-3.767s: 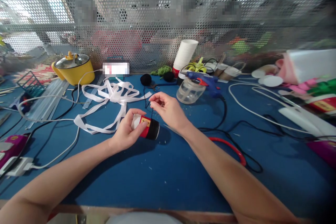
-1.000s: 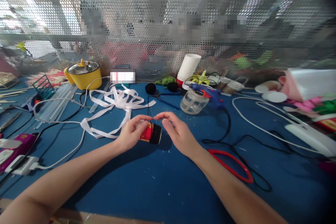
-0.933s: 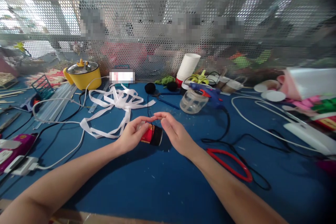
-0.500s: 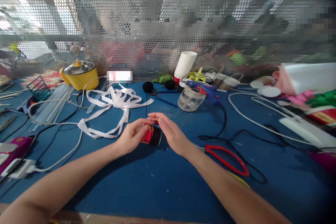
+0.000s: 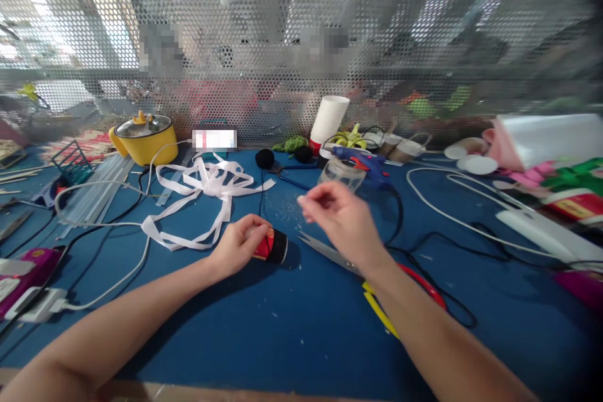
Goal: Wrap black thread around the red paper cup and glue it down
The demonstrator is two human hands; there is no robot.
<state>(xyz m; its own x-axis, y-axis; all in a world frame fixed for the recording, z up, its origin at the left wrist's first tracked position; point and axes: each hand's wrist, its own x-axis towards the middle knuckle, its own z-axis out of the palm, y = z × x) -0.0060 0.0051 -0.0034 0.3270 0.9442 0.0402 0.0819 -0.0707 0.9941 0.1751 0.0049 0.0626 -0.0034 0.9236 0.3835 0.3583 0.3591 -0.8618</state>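
Observation:
My left hand is closed around a small red and black cup that lies on its side on the blue table. A thin black thread runs from a black yarn ball down towards the cup. My right hand hovers above and to the right of the cup, apart from it. Its fingers are bent and blurred, so I cannot see anything between them. Just below that hand lie scissors with red and yellow handles.
A tangle of white ribbon lies left of the cup. Behind stand a yellow pot, stacked white cups, a clear jar and a blue glue gun. Black and white cables cross the table. A perforated metal screen closes the back.
My right hand has lifted off the cup and moved up and right, uncovering the scissors. My left hand stays on the cup, which now lies a little lower.

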